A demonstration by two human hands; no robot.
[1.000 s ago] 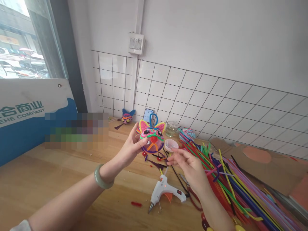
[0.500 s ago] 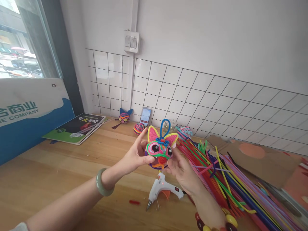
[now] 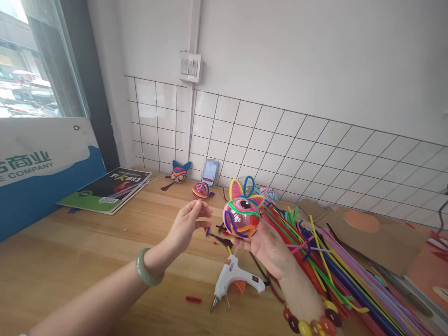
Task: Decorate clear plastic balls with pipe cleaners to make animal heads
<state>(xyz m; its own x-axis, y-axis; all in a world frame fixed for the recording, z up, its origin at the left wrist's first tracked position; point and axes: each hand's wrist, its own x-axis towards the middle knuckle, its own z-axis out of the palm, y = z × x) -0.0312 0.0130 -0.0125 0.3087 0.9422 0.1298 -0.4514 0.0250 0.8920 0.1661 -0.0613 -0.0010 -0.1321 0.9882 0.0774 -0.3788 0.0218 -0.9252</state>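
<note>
In my right hand rests a clear ball ornament covered with colourful pipe cleaners. It has pink-and-yellow ears, a blue loop on top, a dark eye and a red nose; its striped side is turned toward me. My fingers support it from below and behind. Just left of the ornament, apart from it, my left hand is raised with bent fingers apart and nothing visible in them. Below the hands a white glue gun lies on the wooden table, nozzle toward the lower left.
Many pipe cleaners lie heaped at right beside cardboard. At the back are a blue-eared ornament, a striped ornament and a phone. Magazines lie at left. A red scrap is near the glue gun.
My left hand has let go of the ornament and drawn back to the left. My right hand keeps holding the ornament, which has turned so its face points more to the right.
</note>
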